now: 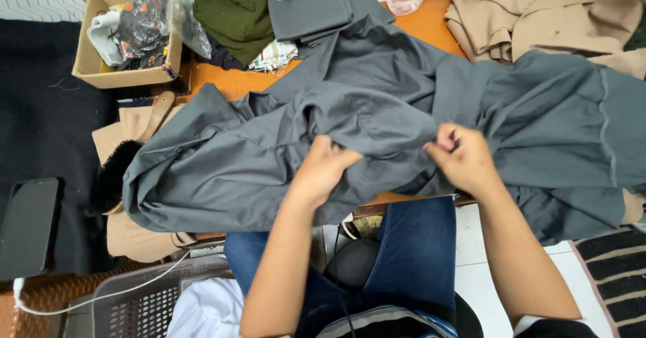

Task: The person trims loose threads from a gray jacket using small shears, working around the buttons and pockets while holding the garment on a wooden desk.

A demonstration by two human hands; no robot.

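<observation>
Grey garment: one large grey garment lay spread in loose folds across the orange table, its lower edge hanging over the near rim onto the person's lap
Left hand: the left hand was closed, pinching a fold of the grey cloth near the middle
Right hand: the right hand was closed on the same fold, just beside the left, fingers curled into the fabric
Other cloth: one folded grey piece, one olive piece, one tan heap along the far edge
Smaller things: one cardboard box of scraps far left, one wooden-handled brush, one dark phone with a white cable, one plastic basket by the knee
Surface: orange tabletop, mostly covered; white floor tiles below at right
Open room: bare wood showed only in a strip near the far edge
</observation>
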